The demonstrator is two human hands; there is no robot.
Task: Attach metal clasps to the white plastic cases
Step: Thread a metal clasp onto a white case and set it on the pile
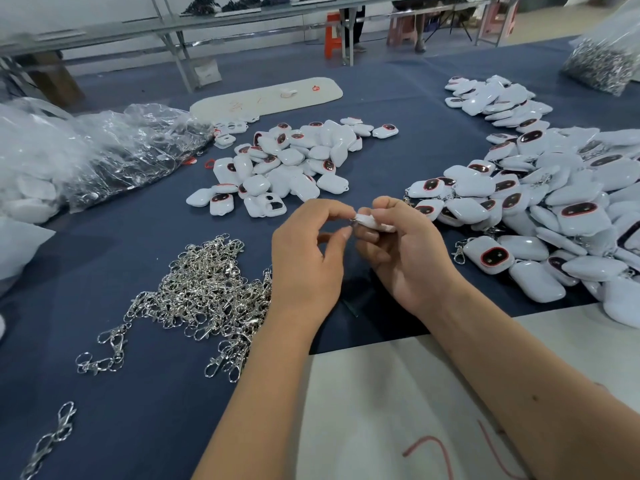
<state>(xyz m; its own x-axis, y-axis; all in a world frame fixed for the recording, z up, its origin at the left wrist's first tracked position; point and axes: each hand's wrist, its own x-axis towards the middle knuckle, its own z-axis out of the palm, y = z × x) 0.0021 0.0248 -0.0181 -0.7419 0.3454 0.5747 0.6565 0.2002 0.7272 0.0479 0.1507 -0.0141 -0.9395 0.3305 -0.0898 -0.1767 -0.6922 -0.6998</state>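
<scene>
My right hand (405, 251) grips a white plastic case (372, 221) above the blue cloth, mostly hidden by the fingers. My left hand (308, 258) pinches a small metal clasp (352, 220) right at the case's left end, thumb and forefinger curled on it. A heap of loose silver clasps (204, 292) lies to the left of my left forearm. A pile of white cases (287, 168) sits beyond my hands. A larger pile of white cases (554, 209), some with clasps showing, spreads along the right.
Crumpled clear plastic bags (104, 150) lie at the left. A bag of metal parts (602, 60) stands at the far right. White paper with red marks (398, 410) covers the near table under my right forearm. A stray clasp (52, 438) lies near the bottom left corner.
</scene>
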